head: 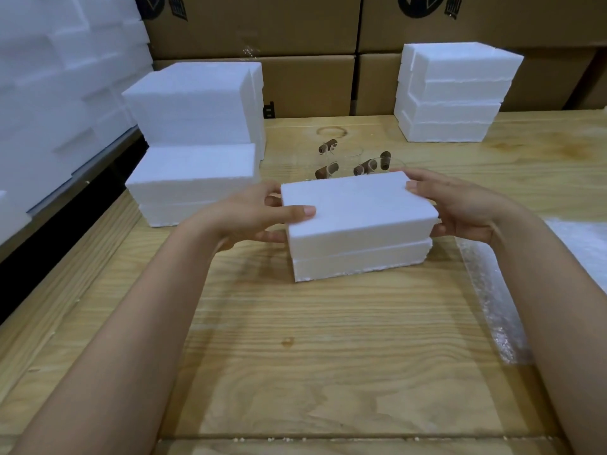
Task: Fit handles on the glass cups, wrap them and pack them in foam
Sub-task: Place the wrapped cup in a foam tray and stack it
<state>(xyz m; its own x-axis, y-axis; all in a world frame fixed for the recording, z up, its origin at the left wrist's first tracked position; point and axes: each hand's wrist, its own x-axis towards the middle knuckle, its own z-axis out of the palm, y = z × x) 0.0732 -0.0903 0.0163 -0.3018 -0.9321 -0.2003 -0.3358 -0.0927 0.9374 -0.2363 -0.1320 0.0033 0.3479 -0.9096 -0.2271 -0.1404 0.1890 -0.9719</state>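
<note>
A closed white foam box (358, 224), made of two halves stacked one on the other, sits on the wooden table (328, 356) in the middle of the view. My left hand (249, 215) grips its left end, thumb on the top face and fingers under the side. My right hand (460, 205) grips the right end the same way. Just behind the box stand several clear glass cups (348, 156) with brown wooden handles (326, 170), partly hidden by the foam.
Stacks of white foam boxes rise at the left (197, 126) and at the back right (453, 93). Cardboard cartons (295, 44) line the back. Bubble wrap (492, 307) lies along the right. A transparent sheet (328, 435) covers the near table.
</note>
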